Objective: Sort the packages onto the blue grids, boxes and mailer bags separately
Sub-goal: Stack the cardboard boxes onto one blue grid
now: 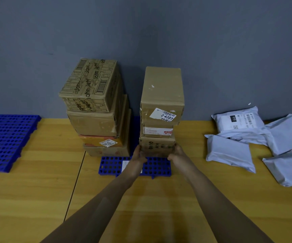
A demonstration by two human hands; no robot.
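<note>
Two stacks of brown cardboard boxes stand on the middle blue grid [110, 166] against the wall. The left stack [96, 109] is topped by a box printed "John Jeff". The right stack [161, 106] holds three boxes. My left hand [139, 155] and my right hand [176, 154] grip the two sides of its bottom box [156, 145]. Several grey mailer bags [229, 153] lie loose on the table at the right, off any grid. A second blue grid [4, 142] lies bare at the far left.
The wooden table [36, 199] runs to a grey wall [211, 50] behind the stacks. A seam in the tabletop [75, 186] runs from the left stack toward me.
</note>
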